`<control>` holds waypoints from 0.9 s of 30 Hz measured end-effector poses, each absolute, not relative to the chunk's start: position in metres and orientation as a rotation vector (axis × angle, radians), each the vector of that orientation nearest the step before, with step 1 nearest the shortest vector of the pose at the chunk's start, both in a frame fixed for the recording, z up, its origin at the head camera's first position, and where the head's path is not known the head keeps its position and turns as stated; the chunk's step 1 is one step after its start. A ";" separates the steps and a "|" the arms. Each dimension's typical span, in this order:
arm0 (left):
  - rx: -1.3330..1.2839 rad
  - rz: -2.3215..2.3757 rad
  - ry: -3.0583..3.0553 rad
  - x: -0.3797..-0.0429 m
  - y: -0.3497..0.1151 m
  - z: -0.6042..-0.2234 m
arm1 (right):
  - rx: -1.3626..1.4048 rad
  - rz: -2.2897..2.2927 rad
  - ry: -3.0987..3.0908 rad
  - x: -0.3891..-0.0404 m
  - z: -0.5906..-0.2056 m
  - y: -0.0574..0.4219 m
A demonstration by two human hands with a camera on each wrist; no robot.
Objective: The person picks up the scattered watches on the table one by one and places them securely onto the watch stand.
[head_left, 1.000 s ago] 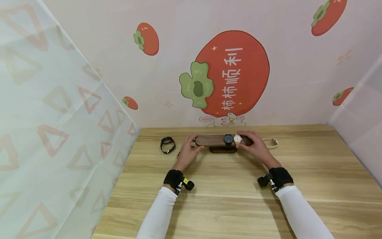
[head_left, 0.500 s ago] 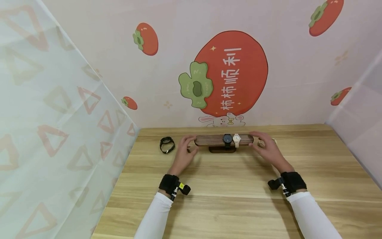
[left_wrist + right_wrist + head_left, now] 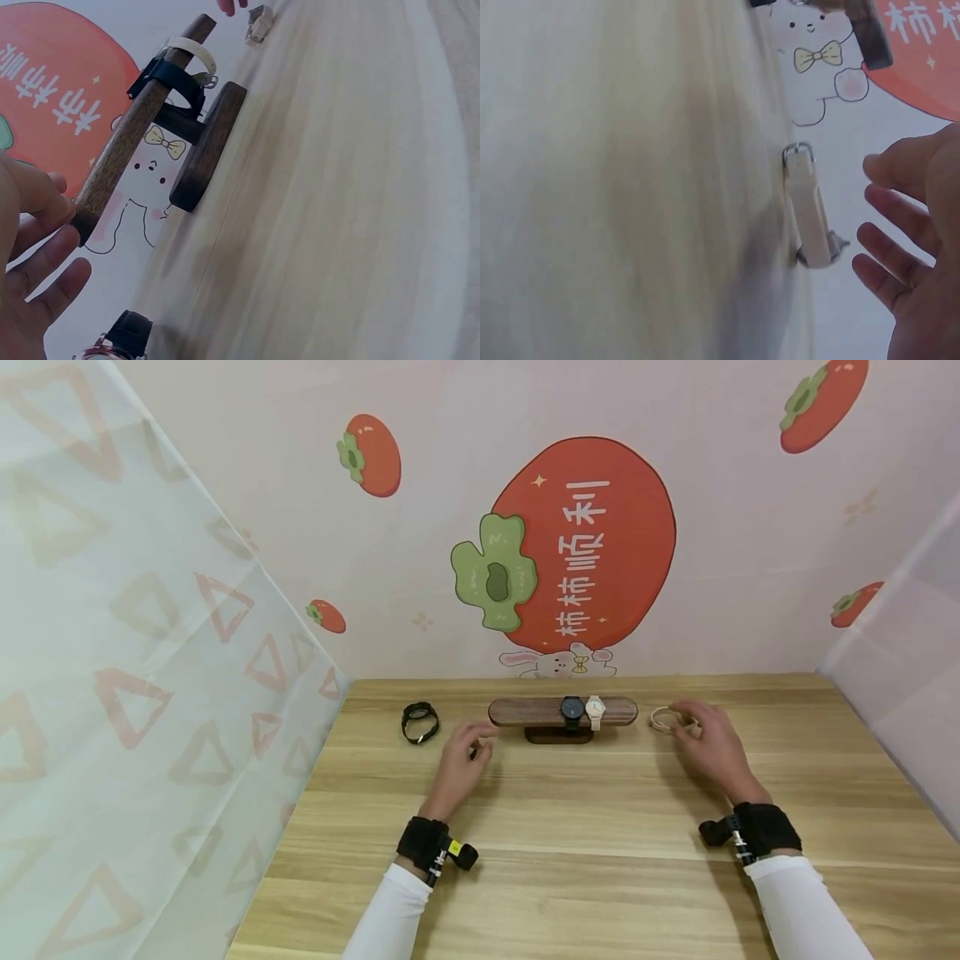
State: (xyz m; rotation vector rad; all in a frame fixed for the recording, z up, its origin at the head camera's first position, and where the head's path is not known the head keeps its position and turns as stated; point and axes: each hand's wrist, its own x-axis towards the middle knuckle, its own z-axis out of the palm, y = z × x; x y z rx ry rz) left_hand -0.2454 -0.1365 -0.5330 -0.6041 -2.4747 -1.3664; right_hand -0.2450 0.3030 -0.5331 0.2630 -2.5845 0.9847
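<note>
A dark wooden watch stand (image 3: 525, 712) carries a black watch (image 3: 572, 710) and a cream-strapped watch (image 3: 596, 710) on the right half of its bar. My left hand (image 3: 455, 772) is at the bar's left end with fingers loosely bent; whether a fingertip touches the wood I cannot tell. Below that hand lies a dark-strapped watch with a rose-gold case (image 3: 112, 341), mostly hidden in the head view. My right hand (image 3: 712, 747) hovers by another cream watch (image 3: 808, 210) on the table, its fingers spread and apart from it in the right wrist view.
A black watch (image 3: 420, 724) stands on its looped strap at the far left of the wooden table (image 3: 585, 860). A printed wall (image 3: 720, 610) rises directly behind the table, with side walls left and right.
Both hands have come away from the stand's bar. My right hand has moved right to the loose cream watch; my left has drawn slightly down toward me. The stand stays put.
</note>
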 end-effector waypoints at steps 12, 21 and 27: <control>-0.678 -1.555 -2.600 -0.236 -0.132 -0.550 | 0.135 0.924 -2.630 -0.237 -0.539 0.312; -0.666 -1.612 -2.658 -0.231 -0.126 -0.553 | -0.013 0.966 -2.694 -0.240 -0.539 0.310; -0.632 -1.628 -2.692 -0.229 -0.125 -0.554 | -0.143 1.006 -2.721 -0.247 -0.538 0.311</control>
